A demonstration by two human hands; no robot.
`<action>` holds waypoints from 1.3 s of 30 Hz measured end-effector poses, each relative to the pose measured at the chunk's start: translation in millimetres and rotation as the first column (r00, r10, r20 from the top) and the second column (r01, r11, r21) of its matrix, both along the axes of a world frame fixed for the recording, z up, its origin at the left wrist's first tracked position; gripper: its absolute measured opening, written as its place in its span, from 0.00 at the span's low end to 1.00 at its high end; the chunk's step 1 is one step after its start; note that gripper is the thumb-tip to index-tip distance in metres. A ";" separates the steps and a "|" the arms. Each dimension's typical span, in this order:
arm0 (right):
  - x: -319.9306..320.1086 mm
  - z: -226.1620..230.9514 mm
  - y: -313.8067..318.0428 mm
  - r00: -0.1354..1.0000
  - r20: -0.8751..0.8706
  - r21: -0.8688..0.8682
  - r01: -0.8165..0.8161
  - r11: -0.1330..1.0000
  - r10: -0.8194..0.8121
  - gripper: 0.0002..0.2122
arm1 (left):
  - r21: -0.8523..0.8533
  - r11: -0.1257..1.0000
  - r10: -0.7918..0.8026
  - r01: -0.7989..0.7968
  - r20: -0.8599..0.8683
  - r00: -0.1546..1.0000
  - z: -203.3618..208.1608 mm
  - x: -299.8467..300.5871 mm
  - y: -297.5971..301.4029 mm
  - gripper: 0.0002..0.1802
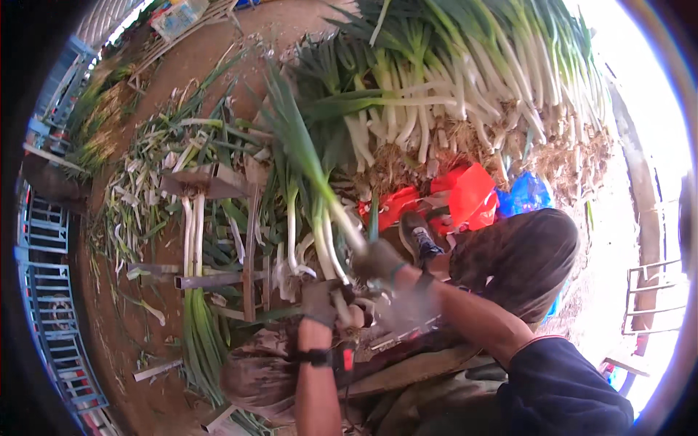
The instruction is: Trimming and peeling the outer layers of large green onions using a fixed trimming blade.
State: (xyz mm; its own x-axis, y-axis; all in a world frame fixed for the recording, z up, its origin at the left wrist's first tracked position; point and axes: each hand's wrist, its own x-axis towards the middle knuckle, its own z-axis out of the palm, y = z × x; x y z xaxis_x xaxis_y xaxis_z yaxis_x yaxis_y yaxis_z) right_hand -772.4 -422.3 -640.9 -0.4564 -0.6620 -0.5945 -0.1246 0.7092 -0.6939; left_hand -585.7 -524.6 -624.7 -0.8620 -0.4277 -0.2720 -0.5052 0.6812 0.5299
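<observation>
Both of my hands wear dark gloves and are close together over my lap. My right hand (379,263) is closed around the white stalk of a thick leek (345,221), whose green leaves slant up and away to the left. Just below and left, my left hand (320,301) is wrapped round the lower end of another leek (322,247); a pale stub with roots (352,328) shows past its fingers. A grey smear of motion hides what lies below my right wrist. More leeks (292,225) stand just beyond my left hand.
A large heap of leeks (465,80) lies ahead, roots toward me. Red plastic (472,196) and a blue bag (525,192) lie by my foot. At left, a metal frame (251,247) cradles leeks (193,240) above trimmings (138,196). Blue railings (54,291) line the far left.
</observation>
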 end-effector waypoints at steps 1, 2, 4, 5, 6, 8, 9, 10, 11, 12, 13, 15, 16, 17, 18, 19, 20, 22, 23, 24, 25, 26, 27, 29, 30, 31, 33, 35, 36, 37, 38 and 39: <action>-10.2 -31.0 -0.4 0.990 0.025 -0.050 0.140 0.989 -0.139 0.11 | -0.010 1.000 0.018 -0.017 0.065 0.998 -26.6 8.3 -1.6 0.17; -23.3 -58.0 3.5 0.958 0.052 -0.088 0.285 0.954 -0.281 0.10 | 0.266 0.893 0.323 -0.363 0.182 0.929 -37.9 7.4 -2.6 0.15; -44.7 -90.2 5.3 0.942 0.152 0.006 0.302 0.953 -0.300 0.08 | 0.589 0.229 0.758 -0.775 0.392 0.522 -32.6 -9.3 -6.1 0.12; -50.7 -101.4 6.9 0.911 0.213 -0.032 0.368 0.929 -0.353 0.08 | 0.710 0.146 0.824 -0.689 0.298 0.482 -16.3 -20.3 -6.2 0.09; -56.3 -111.0 4.5 0.876 0.277 -0.075 0.431 0.899 -0.396 0.09 | 0.725 0.105 0.839 -0.681 0.302 0.452 7.5 -38.8 -10.7 0.10; -40.4 -127.4 -17.2 0.786 0.447 -0.125 0.528 0.840 -0.428 0.10 | 0.739 0.093 0.892 -0.667 0.236 0.386 -20.6 -36.5 -29.4 0.12; -30.7 -137.6 -30.4 0.725 0.531 -0.122 0.578 0.807 -0.439 0.10 | 0.698 0.177 0.879 -0.694 0.205 0.431 -38.6 -36.9 -39.5 0.13; -18.8 -148.2 -41.4 0.651 0.611 -0.104 0.629 0.770 -0.449 0.10 | 0.649 0.256 0.859 -0.717 0.186 0.476 -63.1 -33.3 -47.9 0.14; -12.4 -151.6 -50.9 0.718 0.532 -0.056 0.558 0.828 -0.449 0.10 | 0.600 0.335 0.828 -0.726 0.179 0.531 -82.2 -38.3 -59.2 0.15; -7.6 -179.2 -56.2 0.814 0.464 0.014 0.387 0.922 -0.349 0.09 | 0.537 0.278 0.825 -0.796 0.290 0.484 -98.5 -38.6 -58.5 0.18; 0.8 -194.1 -62.9 0.906 0.377 -0.011 0.213 0.977 -0.193 0.11 | 0.490 0.303 0.801 -0.818 0.333 0.497 -123.1 -32.2 -61.5 0.20; 7.3 -222.6 -63.6 0.914 0.391 -0.016 0.124 0.992 -0.108 0.13 | 0.474 0.357 0.783 -0.805 0.319 0.535 -152.1 -34.1 -54.0 0.23; 8.0 -243.0 -61.0 0.851 0.492 0.004 0.210 0.978 -0.185 0.12 | 0.500 0.381 0.795 -0.778 0.252 0.552 -159.8 -45.0 -47.7 0.24; 23.1 -238.9 -71.0 0.754 0.601 0.060 0.287 0.956 -0.264 0.12 | 0.556 0.290 0.796 -0.779 0.312 0.519 -169.6 -32.9 -45.6 0.23; 38.1 -233.2 -80.5 0.638 0.692 0.128 0.353 0.927 -0.338 0.12 | 0.704 0.172 0.831 -0.689 0.272 0.485 -189.3 -17.8 -46.0 0.24; 42.0 -212.7 -86.7 0.576 0.714 0.236 0.338 0.911 -0.398 0.14 | 0.713 0.120 0.815 -0.691 0.327 0.479 -197.4 -9.6 -43.5 0.26; 33.3 -216.1 -83.8 0.494 0.764 0.224 0.400 0.888 -0.416 0.17 | 0.741 0.099 0.785 -0.664 0.353 0.510 -193.1 -25.1 -47.4 0.30; 20.0 -217.3 -80.5 0.322 0.858 0.197 0.513 0.836 -0.400 0.24 | 0.800 0.205 0.728 -0.564 0.260 0.634 -176.1 -46.4 -54.6 0.35; 19.1 -186.2 -84.5 0.270 0.883 0.229 0.464 0.856 -0.383 0.27 | 0.809 0.241 0.710 -0.535 0.229 0.666 -174.4 -37.0 -55.1 0.38; 14.5 -167.3 -86.0 0.268 0.897 0.216 0.425 0.879 -0.351 0.27 | 0.757 0.313 0.653 -0.574 0.268 0.709 -168.1 -36.4 -56.0 0.40; 9.0 -152.3 -87.0 0.270 0.910 0.198 0.386 0.901 -0.316 0.27 | 0.701 0.387 0.595 -0.599 0.306 0.743 -161.0 -37.5 -57.7 0.43; 2.6 -138.9 -87.5 0.272 0.919 0.184 0.349 0.919 -0.287 0.27 | 0.644 0.460 0.533 -0.611 0.351 0.770 -155.0 -41.0 -57.4 0.45; -2.8 -125.6 -87.7 0.482 0.854 0.123 0.183 0.975 -0.198 0.28 | 0.638 0.467 0.596 -0.613 0.284 0.751 -146.9 -43.3 -46.2 0.49; -11.8 -104.2 -94.3 0.634 0.768 0.148 -0.038 0.988 -0.091 0.28 | 0.595 0.532 0.612 -0.603 0.223 0.759 -129.6 -42.5 -41.4 0.51; -13.6 -92.8 -93.6 0.698 0.716 0.176 -0.142 0.974 -0.028 0.28 | 0.572 0.561 0.618 -0.598 0.193 0.763 -121.4 -41.1 -37.9 0.52; -10.1 -78.5 -93.2 0.706 0.706 0.058 -0.125 0.990 0.048 0.22 | 0.564 0.593 0.568 -0.575 0.213 0.795 -108.3 -34.6 -46.2 0.45; -5.6 -49.2 -85.5 0.697 0.704 -0.166 -0.030 0.986 0.140 0.20 | 0.550 0.548 0.611 -0.630 0.251 0.751 -62.9 -29.6 -54.2 0.31; -35.0 -39.7 -67.5 0.706 0.703 -0.245 0.128 0.961 0.085 0.18 | 0.687 0.431 0.623 -0.586 0.244 0.744 30.2 -50.7 -59.1 0.20; -40.5 -28.0 -66.7 0.747 0.657 -0.314 0.153 0.937 0.098 0.19 | 0.787 0.355 0.578 -0.505 0.240 0.780 66.2 -39.5 -72.0 0.17; -49.9 -21.0 -59.3 0.913 0.399 -0.392 0.090 0.916 0.081 0.20 | 0.807 0.353 0.562 -0.473 0.221 0.797 99.5 -36.5 -76.8 0.16; -45.6 -12.5 -62.3 0.990 0.125 -0.454 -0.002 0.891 0.066 0.22 | 0.811 0.353 0.568 -0.467 0.211 0.795 139.0 -23.9 -78.7 0.15; -30.7 6.4 -61.0 0.991 -0.131 -0.472 -0.065 0.879 0.003 0.24 | 0.799 0.384 0.586 -0.462 0.176 0.791 175.7 -7.8 -71.6 0.16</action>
State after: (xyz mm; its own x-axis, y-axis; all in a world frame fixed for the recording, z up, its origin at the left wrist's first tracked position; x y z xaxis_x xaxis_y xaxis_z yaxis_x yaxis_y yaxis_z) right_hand -803.1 -483.4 -634.5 -0.4768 -0.8668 -0.1464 -0.2488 0.2928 -0.9232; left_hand -593.5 -596.2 -449.0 -0.5934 -0.4752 -0.6496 -0.5022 -0.4122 0.7602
